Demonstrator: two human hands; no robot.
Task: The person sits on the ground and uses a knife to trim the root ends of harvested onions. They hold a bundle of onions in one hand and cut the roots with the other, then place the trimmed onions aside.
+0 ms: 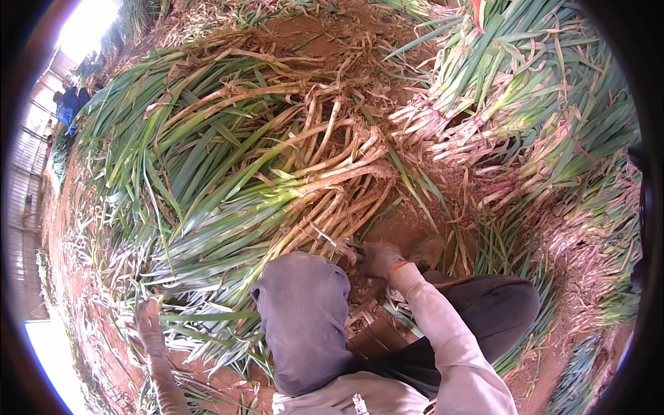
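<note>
While the right hand (379, 259), gloved, closes its grip on root ends of the leek pile (277, 180), stalks run long-axis up-left from it. Left hand (148, 321) lies below the pile's leaves, grip unclear. Right is nearer. Second heap (526, 117) right of pile.

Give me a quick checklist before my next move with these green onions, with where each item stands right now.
1. Right hand at the root ends of the onion pile: ok.
2. Right-hand grip closed on a stalk: cannot tell.
3. Left hand on the green leaf tips: ok.
4. Left-hand grip: cannot tell.
5. Trimmed heap apart on the right: ok.
6. Knee clear of the pile: not ok, it overlaps the stalks.
</note>
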